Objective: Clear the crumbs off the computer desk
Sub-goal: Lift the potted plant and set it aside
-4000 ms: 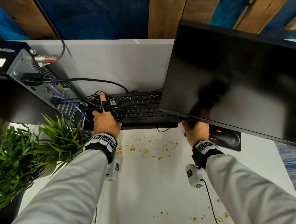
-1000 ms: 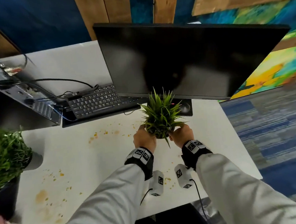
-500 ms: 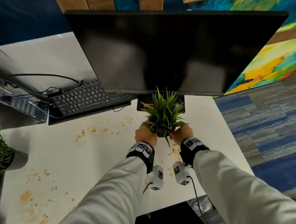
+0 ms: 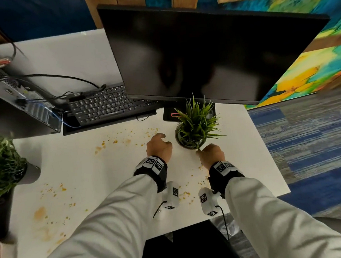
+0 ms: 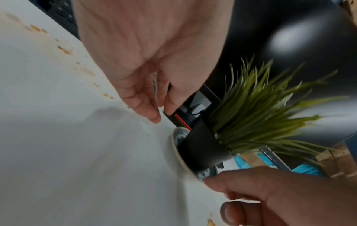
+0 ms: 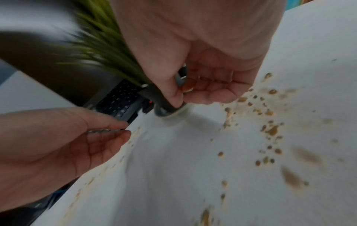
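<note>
Orange-brown crumbs (image 4: 114,141) lie scattered over the white desk (image 4: 100,173), with more at the front left (image 4: 55,193) and under my wrists (image 4: 186,193). A small potted plant (image 4: 195,127) in a dark pot (image 5: 203,146) stands on the desk in front of the monitor. My left hand (image 4: 159,147) hovers just left of the pot with relaxed fingers and holds nothing (image 5: 160,113). My right hand (image 4: 210,154) is at the pot's near side, thumb against its wall and fingers curled by the base (image 6: 179,97). Crumbs (image 6: 268,113) lie right beside that hand.
A black monitor (image 4: 211,56) overhangs the back of the desk. The keyboard (image 4: 104,105) and cabled computer case (image 4: 20,98) sit at the back left. A larger plant (image 4: 2,165) stands at the left edge. A mouse pad (image 4: 168,115) lies behind the small pot. The desk's right edge (image 4: 267,153) is close.
Both hands carried the small plant towards the monitor. It now stands on the desk by the mouse pad. My left hand has let go and moved slightly left.
</note>
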